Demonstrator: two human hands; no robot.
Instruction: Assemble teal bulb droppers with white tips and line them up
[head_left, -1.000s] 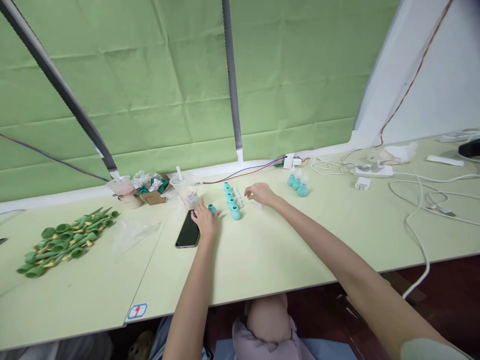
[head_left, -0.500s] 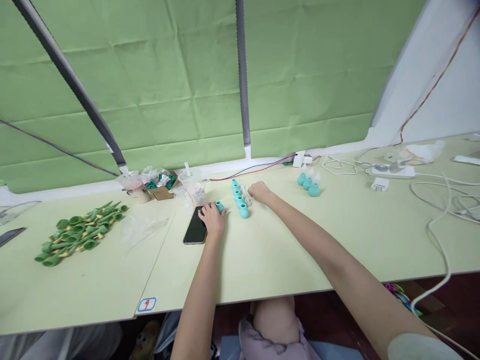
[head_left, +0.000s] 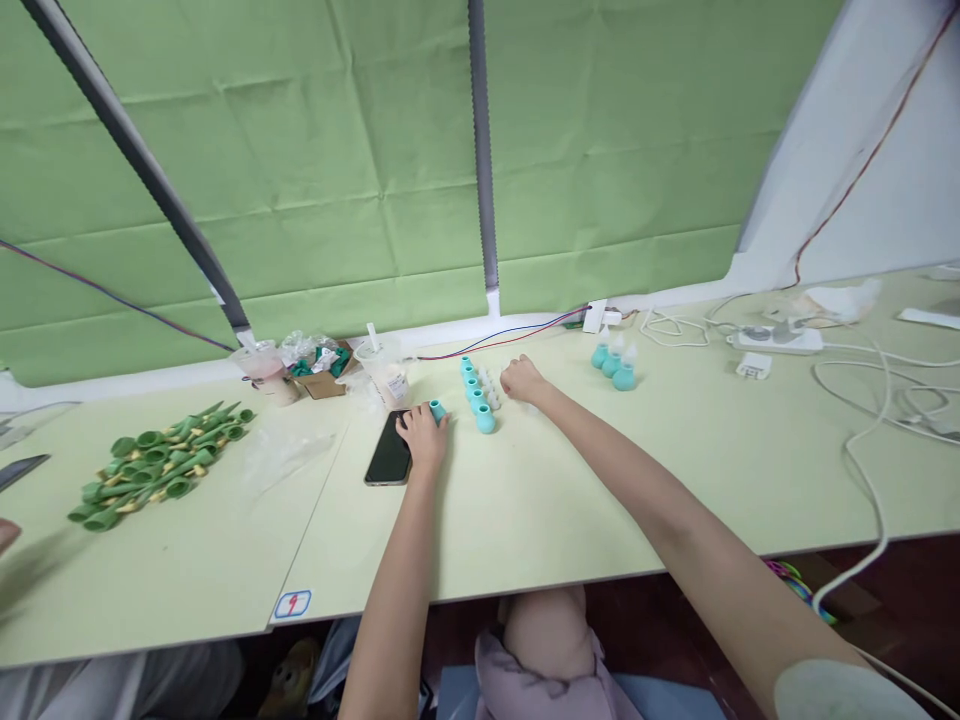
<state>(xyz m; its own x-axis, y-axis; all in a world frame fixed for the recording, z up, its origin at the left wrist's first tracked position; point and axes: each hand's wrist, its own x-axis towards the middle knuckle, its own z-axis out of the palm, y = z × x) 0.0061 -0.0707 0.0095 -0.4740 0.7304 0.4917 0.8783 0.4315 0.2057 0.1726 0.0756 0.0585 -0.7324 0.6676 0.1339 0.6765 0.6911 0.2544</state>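
One teal bulb (head_left: 437,408) sits in the grasp of the left hand (head_left: 422,438), beside a smartphone (head_left: 386,458), toward the worktop's (head_left: 525,520) back edge. The right hand (head_left: 523,380), fingers curled, contents hidden, is beside white plastic pieces (head_left: 493,397) and a bulb row (head_left: 486,421).

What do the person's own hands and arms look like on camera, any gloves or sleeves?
The left hand and right hand are ungloved, and both forearms show bare, with no watch or bracelet visible. A pale sleeve shows on the right arm. Rings are too small to tell.
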